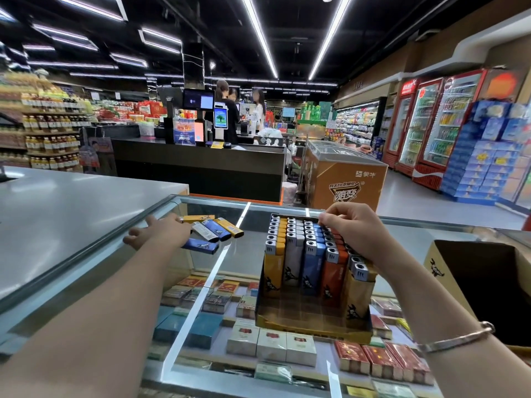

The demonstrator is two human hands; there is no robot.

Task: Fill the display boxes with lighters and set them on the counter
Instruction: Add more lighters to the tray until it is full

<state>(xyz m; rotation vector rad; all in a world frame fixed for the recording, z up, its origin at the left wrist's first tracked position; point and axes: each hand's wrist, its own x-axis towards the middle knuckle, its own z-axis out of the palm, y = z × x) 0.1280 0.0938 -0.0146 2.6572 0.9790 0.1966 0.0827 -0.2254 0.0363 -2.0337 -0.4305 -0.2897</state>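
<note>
A cardboard display box [313, 320] stands on the glass counter [247, 254], holding rows of upright lighters [304, 254] in yellow, white, blue and orange. My right hand [353, 228] reaches over the far right rows, its fingertips pinching the top of a lighter at the back. Several loose lighters [212, 228] lie flat on the glass to the left. My left hand [161, 231] rests over them with fingers spread; what it touches beneath is hidden.
An open brown carton [477, 280] stands at the right of the counter. Cigarette packs [270, 343] fill the case under the glass. A grey countertop [71, 208] lies to the left. Beyond are a checkout desk [201, 165] with people, a freezer [344, 173] and drink fridges [431, 122].
</note>
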